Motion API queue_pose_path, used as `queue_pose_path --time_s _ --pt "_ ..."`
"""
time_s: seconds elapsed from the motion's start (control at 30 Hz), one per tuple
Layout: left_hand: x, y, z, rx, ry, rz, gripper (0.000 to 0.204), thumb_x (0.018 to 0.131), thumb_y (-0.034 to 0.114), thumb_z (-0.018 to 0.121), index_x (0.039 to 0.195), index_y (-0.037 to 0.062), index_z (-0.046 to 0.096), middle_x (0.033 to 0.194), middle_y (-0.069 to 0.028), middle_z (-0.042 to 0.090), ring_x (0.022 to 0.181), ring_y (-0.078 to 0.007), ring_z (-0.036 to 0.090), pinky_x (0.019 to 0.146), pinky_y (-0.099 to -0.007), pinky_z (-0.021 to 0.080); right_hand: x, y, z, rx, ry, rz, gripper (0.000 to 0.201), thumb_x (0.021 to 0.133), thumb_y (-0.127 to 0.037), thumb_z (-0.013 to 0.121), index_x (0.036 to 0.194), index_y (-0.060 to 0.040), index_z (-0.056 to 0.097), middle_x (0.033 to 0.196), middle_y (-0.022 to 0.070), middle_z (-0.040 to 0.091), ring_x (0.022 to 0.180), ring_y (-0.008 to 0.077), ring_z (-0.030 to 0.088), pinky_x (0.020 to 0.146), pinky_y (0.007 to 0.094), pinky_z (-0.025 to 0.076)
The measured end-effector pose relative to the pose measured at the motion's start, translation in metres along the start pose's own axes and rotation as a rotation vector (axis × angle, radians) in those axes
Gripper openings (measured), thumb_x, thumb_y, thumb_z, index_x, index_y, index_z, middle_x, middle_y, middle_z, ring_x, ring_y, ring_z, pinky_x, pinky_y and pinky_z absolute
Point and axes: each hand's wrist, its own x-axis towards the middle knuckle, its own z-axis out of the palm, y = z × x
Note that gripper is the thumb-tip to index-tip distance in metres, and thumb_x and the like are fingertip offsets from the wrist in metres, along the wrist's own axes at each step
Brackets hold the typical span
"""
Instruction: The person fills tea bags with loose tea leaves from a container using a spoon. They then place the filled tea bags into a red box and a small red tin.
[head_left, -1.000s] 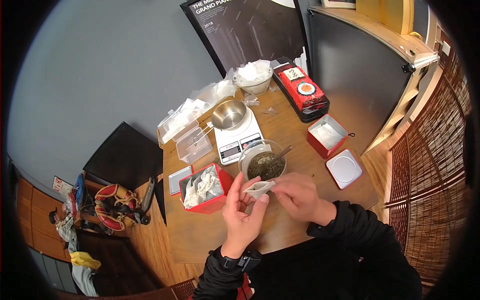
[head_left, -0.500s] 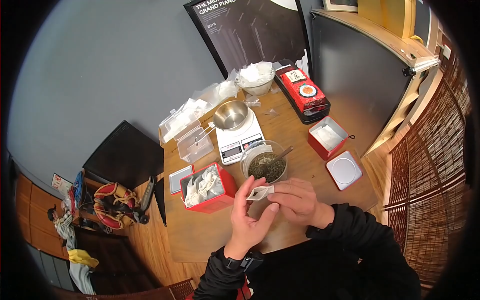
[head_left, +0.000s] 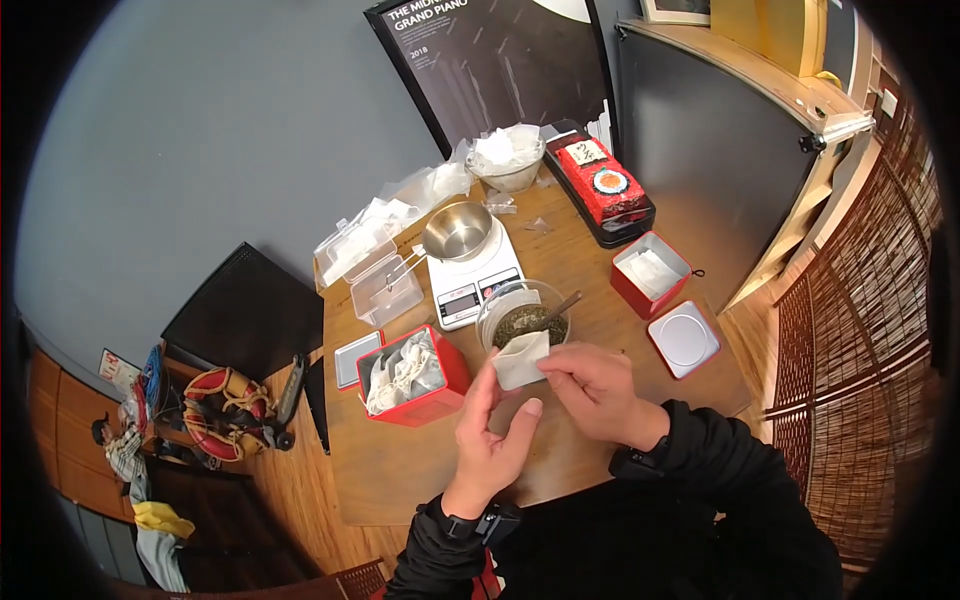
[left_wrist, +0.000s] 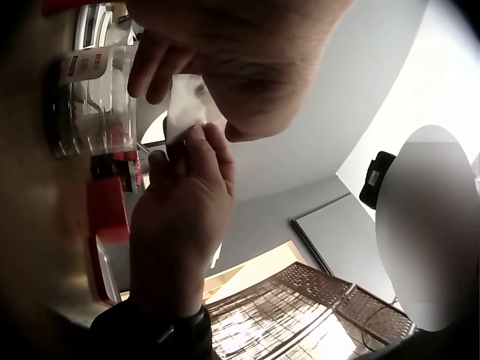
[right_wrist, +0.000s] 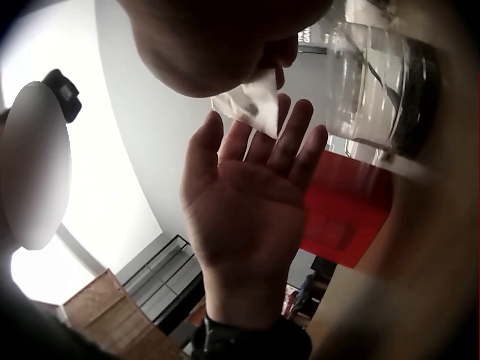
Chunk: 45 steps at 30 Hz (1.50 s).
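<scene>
A small white pouch (head_left: 521,361) hangs upright between the two hands, near the clear jar (head_left: 553,322) of dried leaves with a spoon in it. The right hand (head_left: 597,393) pinches the pouch's right edge between thumb and fingers. Beside the pouch's left edge is the left hand (head_left: 490,440), its thumb apart from the fingers. In the right wrist view the left hand (right_wrist: 251,176) shows its palm, fingers extended behind the pouch (right_wrist: 253,103). From the left wrist view, the right hand's fingertips (left_wrist: 196,133) grip the pouch (left_wrist: 184,107), which has a dark patch inside.
Left of the jar stands a red tin (head_left: 425,388) of white pouches. A metal bowl (head_left: 458,232) sits on a white scale (head_left: 460,291). Rightward are another red tin (head_left: 652,283), its lid (head_left: 684,340) and a red package (head_left: 606,185) on a black tray.
The pouch has turned from lying tilted with its opening showing to standing upright, flat side in view. The left thumb has moved away from it; the right hand has changed its hold.
</scene>
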Motion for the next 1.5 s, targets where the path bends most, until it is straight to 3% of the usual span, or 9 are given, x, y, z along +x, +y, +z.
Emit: queue_pose_path --time_s 0.23,0.33,0.4,0.7,1.03,1.13,1.27,1.43,1.5 --pt "0.002 0.000 0.000 0.031 -0.047 -0.035 0.073 0.090 -0.002 0.063 0.150 -0.0089 0.024 0.140 -0.0215 0.051 0.125 -0.0263 0.055 0.103 -0.0376 0.046 -0.001 -0.001 0.001 0.088 0.011 0.078 0.014 0.088 0.002 0.066 0.101 -0.0001 0.069 0.092 0.0109 0.071 0.077 0.0194 0.069 0.067 0.0291 0.053" --pt "0.000 0.001 -0.002 -0.009 -0.011 0.019 0.076 0.086 -0.006 0.062 0.151 -0.0076 0.022 0.138 -0.0227 0.052 0.122 -0.0268 0.058 0.100 -0.0369 0.048 -0.002 -0.005 0.001 0.231 -0.057 0.373 0.013 0.089 0.003 0.066 0.102 0.0000 0.068 0.091 0.0062 0.071 0.076 0.0122 0.066 0.068 0.0257 0.052" --pt "0.000 0.003 -0.003 -0.012 -0.010 0.047 0.079 0.084 -0.007 0.062 0.152 -0.0068 0.022 0.137 -0.0233 0.053 0.120 -0.0272 0.059 0.098 -0.0367 0.049 0.002 -0.004 0.000 0.577 -0.030 0.636 0.011 0.090 0.001 0.066 0.101 0.0004 0.068 0.091 0.0051 0.070 0.077 0.0097 0.064 0.065 0.0242 0.051" --pt "0.004 0.002 -0.005 0.249 0.008 0.121 0.082 0.077 -0.005 0.069 0.150 -0.0057 0.031 0.112 -0.0163 0.063 0.091 -0.0192 0.066 0.082 -0.0305 0.054 0.025 -0.004 -0.016 0.941 -0.010 1.139 0.009 0.092 -0.004 0.061 0.100 -0.0014 0.064 0.091 0.0111 0.070 0.076 0.0188 0.070 0.059 0.0289 0.053" --pt "-0.001 -0.002 -0.003 0.219 0.074 0.060 0.075 0.079 -0.006 0.069 0.147 -0.0054 0.036 0.105 -0.0130 0.063 0.075 -0.0118 0.063 0.070 -0.0248 0.051 0.021 0.002 -0.017 0.911 0.011 1.118 0.008 0.091 -0.004 0.063 0.099 -0.0007 0.065 0.090 0.0100 0.070 0.074 0.0178 0.069 0.061 0.0295 0.056" --pt "-0.002 -0.001 -0.002 0.205 0.080 0.064 0.074 0.079 -0.007 0.069 0.146 -0.0055 0.038 0.104 -0.0128 0.063 0.074 -0.0115 0.063 0.070 -0.0245 0.051 0.014 -0.004 -0.024 0.598 -0.037 0.878 0.009 0.091 -0.004 0.064 0.099 0.0001 0.065 0.087 0.0032 0.068 0.074 0.0095 0.063 0.062 0.0249 0.052" --pt "-0.006 -0.006 -0.001 0.219 0.077 0.082 0.071 0.079 -0.006 0.070 0.144 -0.0055 0.041 0.104 -0.0126 0.065 0.074 -0.0115 0.064 0.070 -0.0246 0.051 0.008 0.013 -0.058 0.387 0.140 0.601 0.008 0.092 0.000 0.062 0.099 0.0002 0.065 0.085 -0.0029 0.066 0.075 0.0020 0.057 0.067 0.0173 0.044" --pt "-0.008 -0.007 0.000 0.211 0.060 0.065 0.070 0.080 -0.006 0.068 0.144 -0.0049 0.040 0.108 -0.0125 0.064 0.077 -0.0104 0.062 0.073 -0.0242 0.051 0.038 0.051 -0.127 0.048 0.313 0.544 0.006 0.091 -0.001 0.062 0.095 0.0014 0.065 0.092 0.0055 0.066 0.077 0.0120 0.062 0.071 0.0277 0.050" --pt "-0.007 -0.007 0.001 0.203 0.043 0.056 0.070 0.081 -0.007 0.067 0.145 -0.0047 0.038 0.111 -0.0122 0.062 0.080 -0.0096 0.060 0.076 -0.0235 0.050 0.042 0.076 -0.149 -0.545 0.190 0.275 0.007 0.086 -0.003 0.065 0.091 0.0009 0.065 0.094 0.0124 0.065 0.085 0.0225 0.064 0.075 0.0347 0.051"
